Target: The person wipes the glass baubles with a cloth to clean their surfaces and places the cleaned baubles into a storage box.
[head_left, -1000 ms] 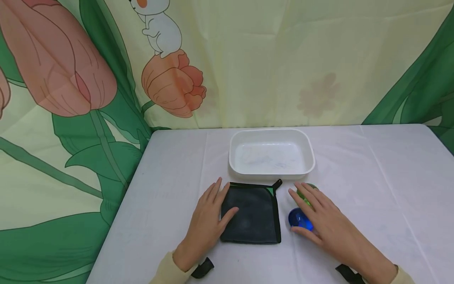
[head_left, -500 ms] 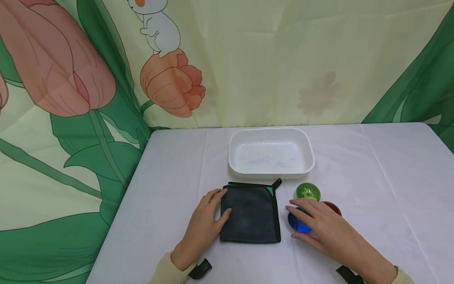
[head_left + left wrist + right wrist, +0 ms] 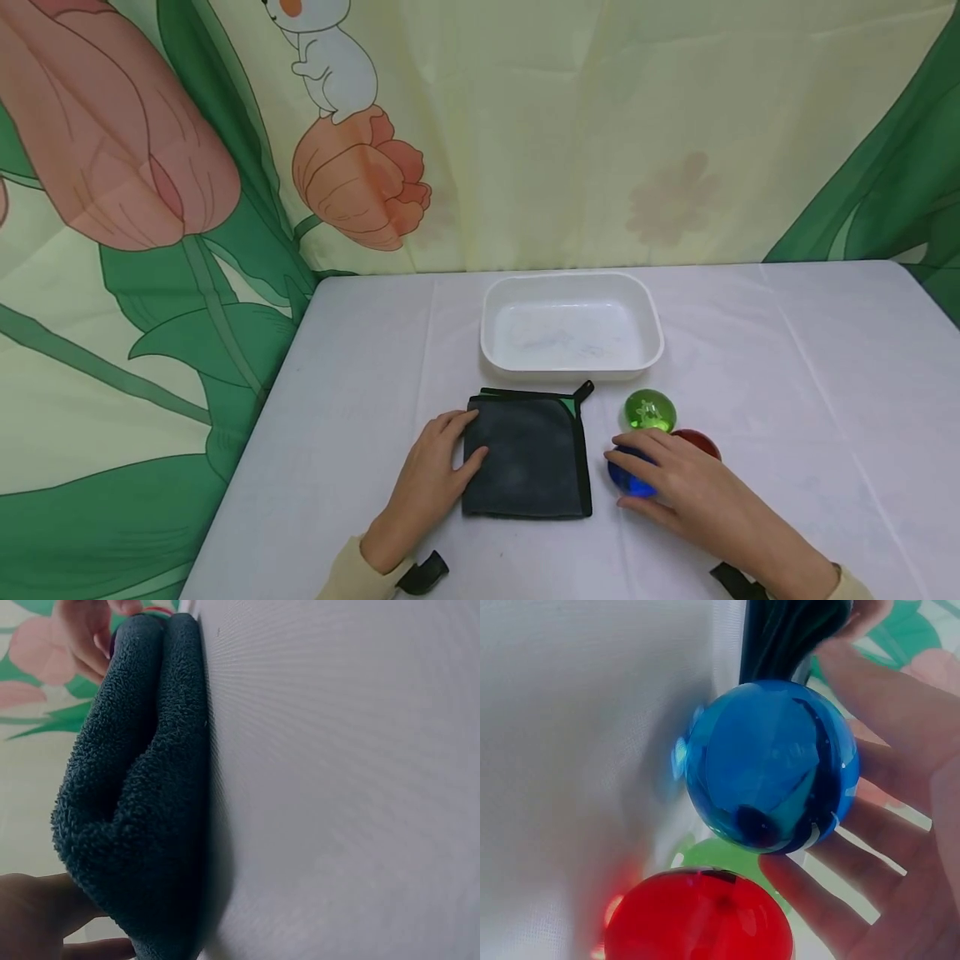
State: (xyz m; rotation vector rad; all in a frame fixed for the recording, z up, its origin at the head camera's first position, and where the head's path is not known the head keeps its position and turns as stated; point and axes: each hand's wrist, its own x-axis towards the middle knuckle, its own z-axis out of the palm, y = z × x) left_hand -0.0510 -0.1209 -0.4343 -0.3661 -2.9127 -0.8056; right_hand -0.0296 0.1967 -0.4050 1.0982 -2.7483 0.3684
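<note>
Blue ball (image 3: 633,483)'s just right of the folded cloth (image 3: 528,462), loosely framed by the right hand (image 3: 678,483), thumb near, fingers far, spread apart. Cloth's left edge is flanked by the left hand (image 3: 427,471), fingers apart too.

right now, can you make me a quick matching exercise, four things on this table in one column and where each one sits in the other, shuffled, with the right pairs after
Things
1. blue ball
2. green ball
3. dark cloth
4. white tray

Places
A. farthest back, nearest the patterned backdrop
B. within the curve of the right hand
C. folded, beside the left hand
D. between the right hand and the white tray

Right pairs: 1-B, 2-D, 3-C, 4-A
</note>
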